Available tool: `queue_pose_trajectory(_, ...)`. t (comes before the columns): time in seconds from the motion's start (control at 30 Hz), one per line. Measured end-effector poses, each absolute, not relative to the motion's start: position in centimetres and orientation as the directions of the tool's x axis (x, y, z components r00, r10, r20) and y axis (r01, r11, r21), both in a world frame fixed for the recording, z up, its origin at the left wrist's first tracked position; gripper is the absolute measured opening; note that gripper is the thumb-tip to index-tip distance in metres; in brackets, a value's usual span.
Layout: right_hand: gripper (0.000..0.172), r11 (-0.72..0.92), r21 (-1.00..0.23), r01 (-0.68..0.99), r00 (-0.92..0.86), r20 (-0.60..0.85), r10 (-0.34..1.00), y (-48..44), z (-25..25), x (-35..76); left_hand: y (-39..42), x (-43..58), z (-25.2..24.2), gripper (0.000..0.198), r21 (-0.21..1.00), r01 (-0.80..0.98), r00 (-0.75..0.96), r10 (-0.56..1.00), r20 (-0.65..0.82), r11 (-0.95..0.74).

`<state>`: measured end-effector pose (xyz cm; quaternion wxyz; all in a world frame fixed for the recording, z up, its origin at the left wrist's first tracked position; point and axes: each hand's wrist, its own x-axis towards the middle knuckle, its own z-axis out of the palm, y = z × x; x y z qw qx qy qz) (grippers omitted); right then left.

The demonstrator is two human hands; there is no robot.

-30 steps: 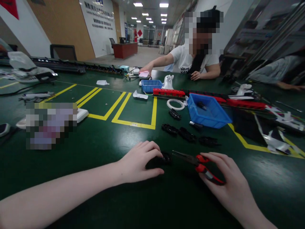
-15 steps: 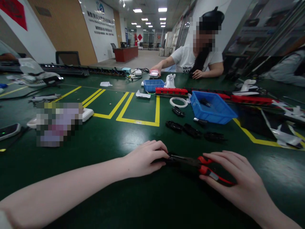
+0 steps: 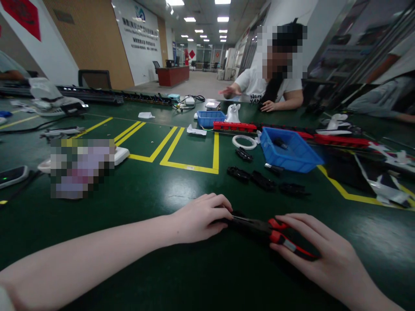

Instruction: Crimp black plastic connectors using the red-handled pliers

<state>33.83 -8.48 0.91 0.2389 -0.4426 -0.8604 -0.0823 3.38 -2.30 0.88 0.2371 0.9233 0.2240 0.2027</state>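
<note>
My left hand (image 3: 204,218) is closed, thumb and fingers pinching a small black part (image 3: 239,213) low over the green table. Fingers and plier jaws hide most of that part. Long-nose pliers (image 3: 275,232) with red and black handles lie in my right hand (image 3: 330,250). Their jaws point left and reach the fingertips of my left hand. Whether the jaws grip the part, I cannot tell. Beyond my hands, several similar black parts (image 3: 263,180) are lying on the table.
A blue bin (image 3: 288,151) with a dark piece inside stands at the right, beside a white ring of tape (image 3: 244,142). Further back are a smaller blue bin (image 3: 210,119) and red strips (image 3: 235,126). A co-worker (image 3: 269,88) sits opposite. Yellow tape (image 3: 191,167) marks the table.
The pliers' handles have dipped slightly along with my right hand. My left hand keeps its pinch. Across the table, the co-worker's hand has lifted off a small pale device.
</note>
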Motion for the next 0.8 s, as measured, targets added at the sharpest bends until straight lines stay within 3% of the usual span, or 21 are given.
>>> queue_pose_trajectory(0.37, 0.038, 0.618, 0.014, 0.786, -0.551, 0.471, 0.689, -8.58, 1.35, 33.22, -1.73, 3.62, 0.19, 0.018, 0.659, 0.233, 0.802, 0.525, 0.285, -0.715)
queue_pose_trajectory(0.63, 0.037, 0.611, 0.220, 0.761, -0.613, 0.551, 0.566, -8.63, 1.58, 33.03, -1.34, 3.54, 0.47, 0.015, 0.730, 0.223, 0.791, 0.558, 0.252, -0.646)
queue_pose_trajectory(0.8, 0.041, 0.626, 0.169, 0.761, -0.602, 0.545, 0.584, -8.66, 1.38, 33.11, -1.40, 3.37, 0.46, 0.016, 0.722, 0.227, 0.804, 0.544, 0.239, -0.654)
